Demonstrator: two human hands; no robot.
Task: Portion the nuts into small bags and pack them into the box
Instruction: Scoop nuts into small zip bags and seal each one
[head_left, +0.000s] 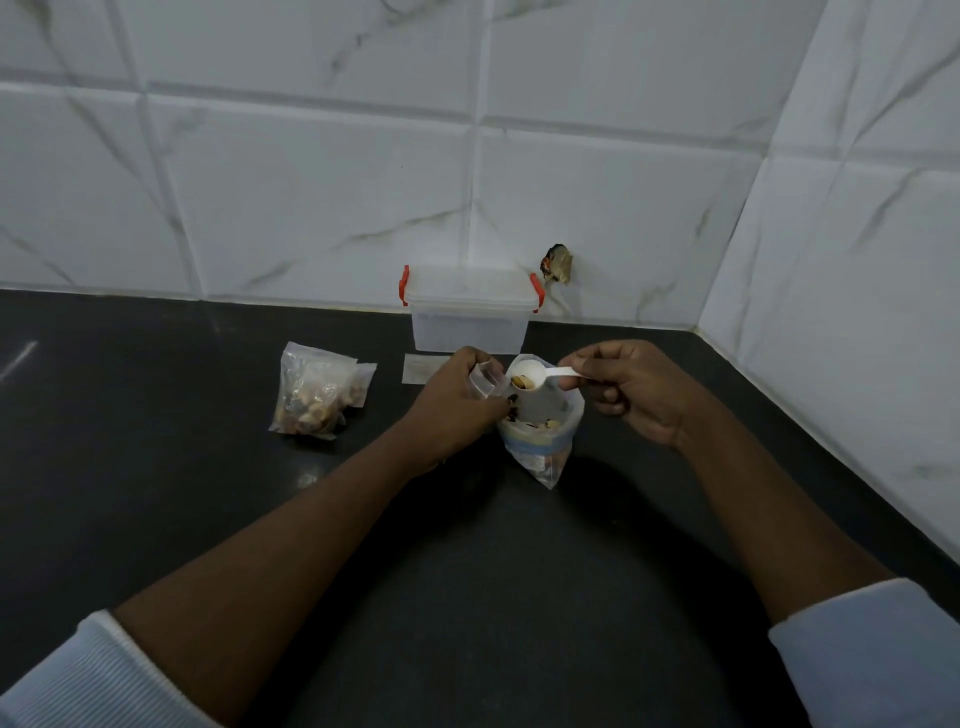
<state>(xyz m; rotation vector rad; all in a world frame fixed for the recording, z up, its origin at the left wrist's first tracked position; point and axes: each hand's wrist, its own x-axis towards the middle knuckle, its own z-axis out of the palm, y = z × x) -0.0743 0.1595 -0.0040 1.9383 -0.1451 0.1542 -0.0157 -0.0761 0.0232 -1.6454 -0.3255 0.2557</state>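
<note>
My left hand (460, 400) grips a small clear bag (485, 382), its mouth held open beside the spoon. My right hand (631, 392) holds a white plastic spoon (535, 375) by its handle, with a few nuts in its bowl, right over the big bag. That big clear bag of nuts (540, 441) stands open on the counter between my hands. Two filled small bags (314, 395) lie to the left. Behind stands a translucent box (470, 309) with red clips, its lid on.
A flat empty small bag (423, 368) lies in front of the box. The counter (156, 415) is black and meets white tiled walls at the back and right. A hole with debris (558, 264) marks the wall behind the box.
</note>
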